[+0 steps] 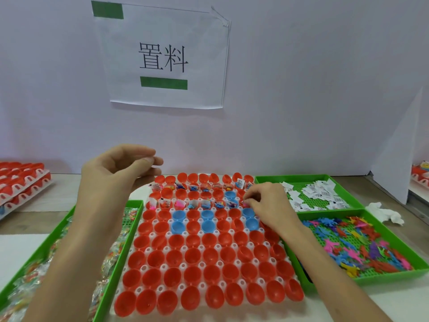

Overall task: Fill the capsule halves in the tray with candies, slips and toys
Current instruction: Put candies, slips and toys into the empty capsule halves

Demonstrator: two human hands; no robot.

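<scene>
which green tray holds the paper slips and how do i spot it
Start at the big white capsule tray in the middle of the table; two green trays lie along its right side. The slips tray is the farther one, by the back wall, behind the toy tray. It alone holds small white printed slips, not coloured toys.

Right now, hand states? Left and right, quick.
Left hand: raised over the tray, fingers curled; cannot tell if it holds anything.
Right hand: pinching a small pink toy at the tray's far right.
</scene>
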